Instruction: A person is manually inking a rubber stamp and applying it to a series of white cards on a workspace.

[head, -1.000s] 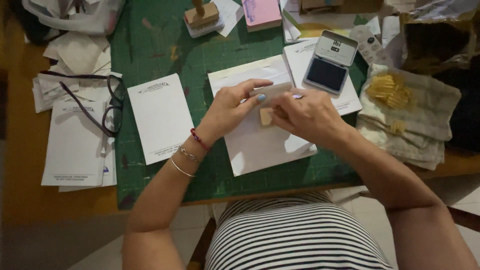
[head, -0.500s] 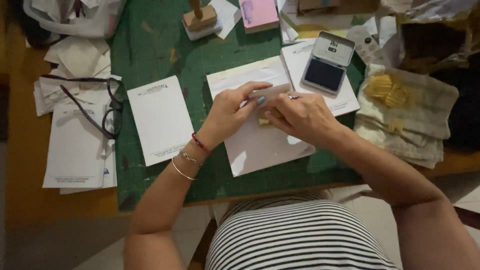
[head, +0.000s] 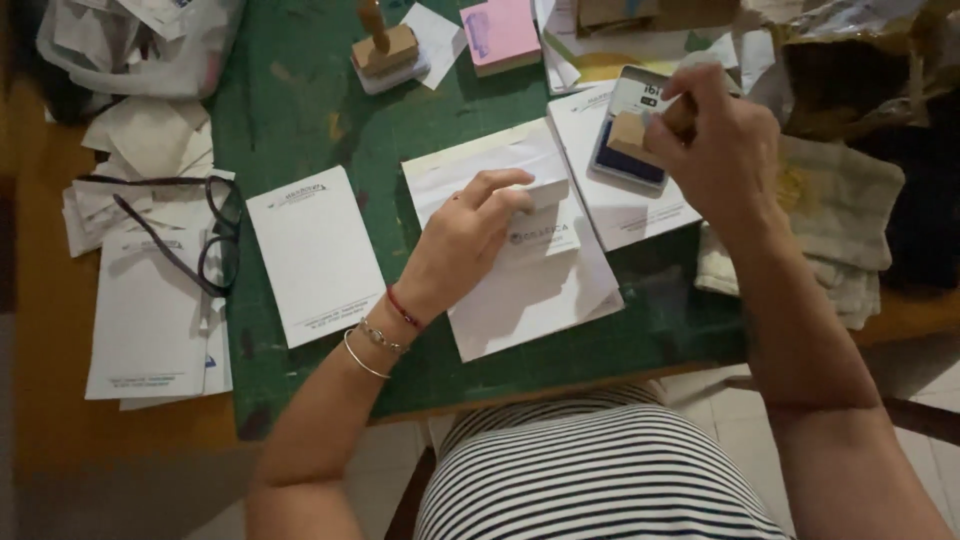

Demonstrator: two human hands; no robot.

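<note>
Fingers of the left hand (head: 462, 243) lie flat and pressed together on a small white printed card (head: 541, 226), pinning it to the stack of white paper (head: 530, 290) on the green cutting mat (head: 300, 110). Up to the right, the right hand (head: 718, 140) pinches a wooden stamp (head: 630, 133) between thumb and fingers — its face rests on the blue ink pad (head: 622, 160). Another white sheet (head: 318, 255) lies left of the wrist, with black glasses (head: 215, 235) on loose papers beyond — a second wooden stamp (head: 385, 45) stands near the mat's top edge.
</note>
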